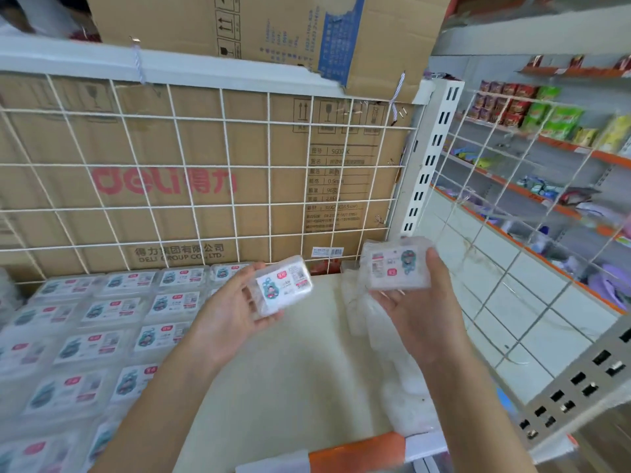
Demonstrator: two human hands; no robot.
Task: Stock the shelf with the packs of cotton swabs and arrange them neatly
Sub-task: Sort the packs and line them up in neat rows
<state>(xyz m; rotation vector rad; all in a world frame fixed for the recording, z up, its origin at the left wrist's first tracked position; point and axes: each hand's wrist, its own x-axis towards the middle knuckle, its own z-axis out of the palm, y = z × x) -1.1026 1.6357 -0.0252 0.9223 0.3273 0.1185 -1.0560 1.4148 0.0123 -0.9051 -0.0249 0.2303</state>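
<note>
Packs of cotton swabs [102, 322] already lie in tidy rows over the left part of the shelf [290, 370], whose middle and right remain bare. Left hand [232, 312] holds one pack [285, 290] above that bare stretch, and right hand [413, 308] grips another pack [396, 268]. Much stocking looks left, with crumpled plastic wrap [403, 397] lying beneath the right hand.

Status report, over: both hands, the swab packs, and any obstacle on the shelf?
Left hand holds first pack, right hand second pack. Rows of packs on shelf, left side. Loose plastic wrap at right.
</note>
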